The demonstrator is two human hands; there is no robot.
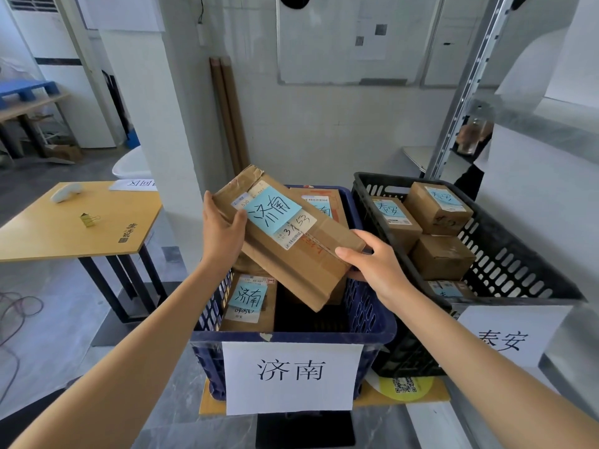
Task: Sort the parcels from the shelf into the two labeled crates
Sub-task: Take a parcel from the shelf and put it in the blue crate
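Observation:
A long cardboard parcel with a blue note reading 济南 hangs tilted over the blue crate. My left hand grips its upper left end, thumb on top. My right hand holds its lower right edge, fingers curled underneath. The blue crate carries a white sign 济南 and holds other boxes, one with a 济南 note. To the right, the black crate, with a 泰安 sign, holds several small boxes tagged 泰安.
A yellow table with a binder clip and a white object stands at the left. A metal shelf upright rises at the right behind the black crate. A white pillar stands behind the blue crate. Cables lie on the floor at far left.

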